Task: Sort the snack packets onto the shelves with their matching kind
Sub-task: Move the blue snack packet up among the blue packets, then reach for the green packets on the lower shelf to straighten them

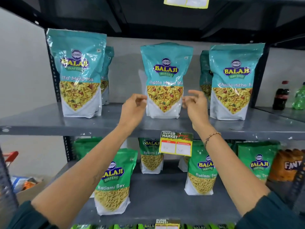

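Observation:
A teal Khatta Mitha Mix packet [165, 80] stands upright in the middle of the upper grey shelf [49, 123]. My left hand [133, 109] hovers just left of its lower part and my right hand [196, 104] just right of it, both with fingers loosely curled and apart, holding nothing. More teal packets stand at the left [77, 71] and right [232, 80], each with another behind. Green Ratlami Sev packets [113, 182] [201, 172] stand on the shelf below.
A yellow price tag [175, 143] hangs from the upper shelf's front edge. An orange Fanta-printed packet [287, 166] sits at the lower shelf's right end. Soft-drink bottles [280, 96] stand on the neighbouring shelf. A cardboard box of packets [26, 184] lies low left.

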Available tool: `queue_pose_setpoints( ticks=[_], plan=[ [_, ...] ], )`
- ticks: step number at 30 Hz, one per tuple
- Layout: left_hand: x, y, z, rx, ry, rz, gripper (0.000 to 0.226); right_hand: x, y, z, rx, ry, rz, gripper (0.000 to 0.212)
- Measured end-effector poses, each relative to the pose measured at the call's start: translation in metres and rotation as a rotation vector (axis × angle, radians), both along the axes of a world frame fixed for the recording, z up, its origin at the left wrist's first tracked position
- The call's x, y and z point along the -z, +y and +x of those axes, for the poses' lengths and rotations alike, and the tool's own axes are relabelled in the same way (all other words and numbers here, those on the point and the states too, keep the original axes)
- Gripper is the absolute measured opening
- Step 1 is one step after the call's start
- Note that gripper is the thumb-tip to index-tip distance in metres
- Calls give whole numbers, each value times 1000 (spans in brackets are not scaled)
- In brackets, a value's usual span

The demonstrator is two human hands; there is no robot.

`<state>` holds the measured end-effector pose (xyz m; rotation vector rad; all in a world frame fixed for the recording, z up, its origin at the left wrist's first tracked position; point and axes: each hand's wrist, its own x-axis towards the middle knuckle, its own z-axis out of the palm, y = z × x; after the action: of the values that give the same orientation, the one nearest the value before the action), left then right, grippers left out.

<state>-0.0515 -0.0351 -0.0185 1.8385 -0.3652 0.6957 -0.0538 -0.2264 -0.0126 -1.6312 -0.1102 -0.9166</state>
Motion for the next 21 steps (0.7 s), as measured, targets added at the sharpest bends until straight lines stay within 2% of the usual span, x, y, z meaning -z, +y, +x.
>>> queue_pose_setpoints(
  ticks=[3, 6, 8, 12, 16, 18, 19, 21],
  plan=[
    [15, 15, -37, 127, -73, -92, 15, 10, 29, -47, -208, -48, 101, 11],
    [52, 36, -68, 163, -78, -160, 16, 58, 68, -84, -293, -35, -38, 10],
    [94, 53, -82, 150, -37, -197, 18, 110, 93, -99, -335, 47, -120, 7],
    [193, 95, -84, 96, 301, -201, 25, 209, 118, -107, -360, 304, -108, 11],
    [269, 139, -60, 29, 639, -190, 28, 272, 119, -92, -277, 476, -60, 19],
    [290, 158, -46, -86, 738, -78, 8, 294, 122, -76, -263, 563, -98, 20],
    [299, 166, -38, -157, 779, -21, 13, 304, 123, -68, -256, 595, -140, 21],
    [306, 175, -27, -203, 803, 55, 46, 317, 128, -54, -247, 620, -203, 20]
  ],
)
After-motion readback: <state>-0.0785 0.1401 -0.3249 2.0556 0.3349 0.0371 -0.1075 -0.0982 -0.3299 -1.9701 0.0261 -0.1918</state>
